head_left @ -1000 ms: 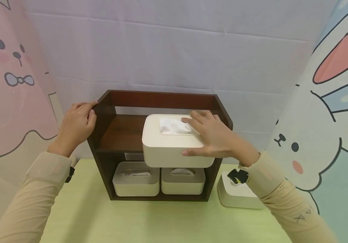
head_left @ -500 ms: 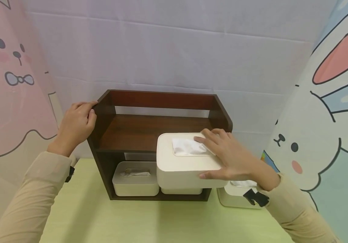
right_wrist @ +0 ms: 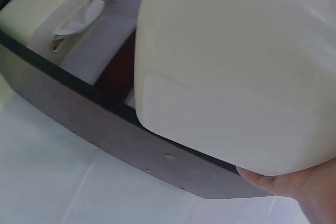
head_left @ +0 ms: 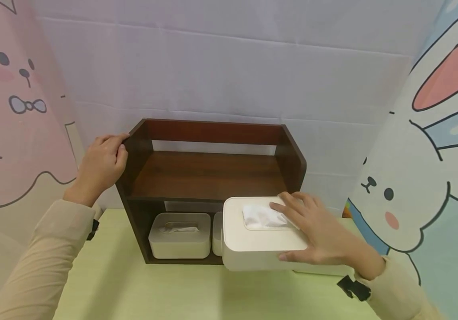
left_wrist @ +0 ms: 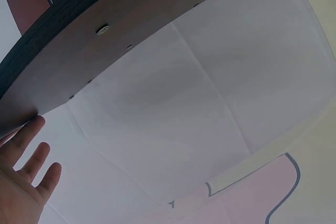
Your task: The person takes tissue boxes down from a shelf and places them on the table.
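Cream tissue box [head_left: 261,240], held before the lower right corner of the dark shelf [head_left: 209,175].
The right grip [head_left: 317,235] pinches it, thumb on the near wall and fingers over the top, likely to balance its width; most of the visible box lies left of the palm. The left grip [head_left: 101,163], fingers loose, touches the shelf's upper left edge (probably steadying it).

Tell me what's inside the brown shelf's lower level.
In the head view, a pale tissue box at left, plus a sliver of a second box beside it. The held box in the right hand covers the rest of that side.
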Demonstrator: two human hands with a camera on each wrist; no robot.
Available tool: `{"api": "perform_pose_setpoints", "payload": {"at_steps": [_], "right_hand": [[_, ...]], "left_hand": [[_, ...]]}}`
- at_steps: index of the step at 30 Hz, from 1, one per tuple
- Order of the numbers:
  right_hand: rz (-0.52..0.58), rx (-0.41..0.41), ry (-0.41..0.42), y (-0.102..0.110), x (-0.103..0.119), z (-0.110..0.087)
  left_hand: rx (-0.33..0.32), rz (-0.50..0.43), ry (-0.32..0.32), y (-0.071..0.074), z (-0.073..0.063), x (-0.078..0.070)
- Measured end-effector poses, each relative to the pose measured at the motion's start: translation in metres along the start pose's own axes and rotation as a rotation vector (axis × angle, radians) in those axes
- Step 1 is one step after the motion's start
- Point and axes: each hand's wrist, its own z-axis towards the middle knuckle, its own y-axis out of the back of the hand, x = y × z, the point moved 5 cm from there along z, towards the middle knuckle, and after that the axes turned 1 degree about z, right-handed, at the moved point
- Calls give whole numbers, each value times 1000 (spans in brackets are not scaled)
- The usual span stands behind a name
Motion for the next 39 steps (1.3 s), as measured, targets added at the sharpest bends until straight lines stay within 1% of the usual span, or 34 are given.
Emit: {"api": "perform_pose_setpoints", "payload": {"at_steps": [4, 11, 16, 21, 27, 30, 33, 37, 39], "right_hand": [[-3, -2, -12, -12, -3, -13], [-8, -1, -78, -33, -13, -38], [1, 11, -134, -48, -20, -60], [15, -3, -155, -61, -26, -80], [33, 17, -228, -80, -34, -105], [30, 13, -230, -89, -37, -116], [25, 23, -231, -97, -39, -126], [24, 71, -263, -109, -43, -139], [21, 77, -262, -114, -45, -145]], "left_hand": [[5, -1, 3, 0, -1, -1], [11, -1, 10, -1, -2, -2], [24, 0, 18, -1, -1, -2], [42, 4, 32, 0, 0, -1], [35, 5, 29, 0, -1, -1], [35, 5, 30, 1, -1, -1], [32, 5, 28, 1, -1, -1], [22, 2, 23, 0, 0, -2], [18, 0, 23, 0, 0, -1]]}}
